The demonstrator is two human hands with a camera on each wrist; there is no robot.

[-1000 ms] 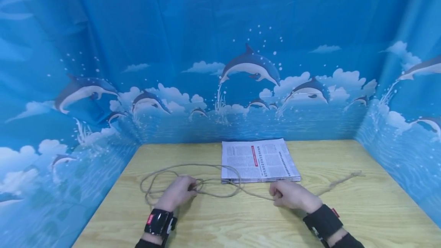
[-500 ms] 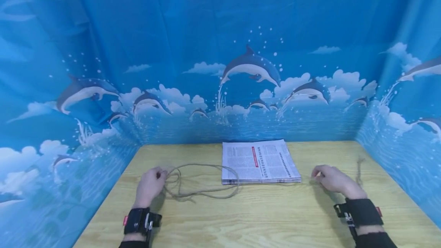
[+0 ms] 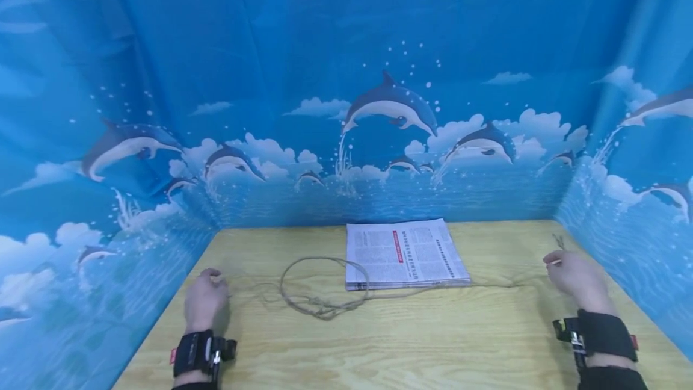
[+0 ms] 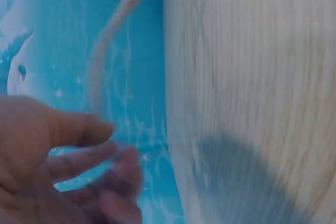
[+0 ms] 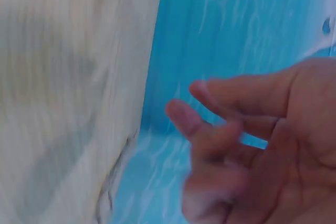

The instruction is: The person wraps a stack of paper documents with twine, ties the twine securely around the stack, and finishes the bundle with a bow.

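A thin tan rope (image 3: 327, 316) stretches across the table, looped in the middle, its right part running along the newspaper's front edge. At the table's left side my left hand (image 3: 207, 301) pinches one end part; in the left wrist view the rope (image 4: 107, 32) comes down to the thumb tip. My right hand (image 3: 579, 281) is at the far right with loosely bent fingers. No rope shows between its fingers (image 5: 184, 119) in the right wrist view. A frayed piece of rope (image 5: 111, 182) lies apart from them, by the table edge.
A folded stack of newspapers (image 3: 379, 251) lies at the back middle of the wooden table (image 3: 400, 348). A blue dolphin-printed curtain (image 3: 303, 65) encloses the table's back and sides.
Both hands have moved apart, left hand leftward and right hand rightward. The rope has been drawn out along the table, and its tangled loops have become one smaller loop.
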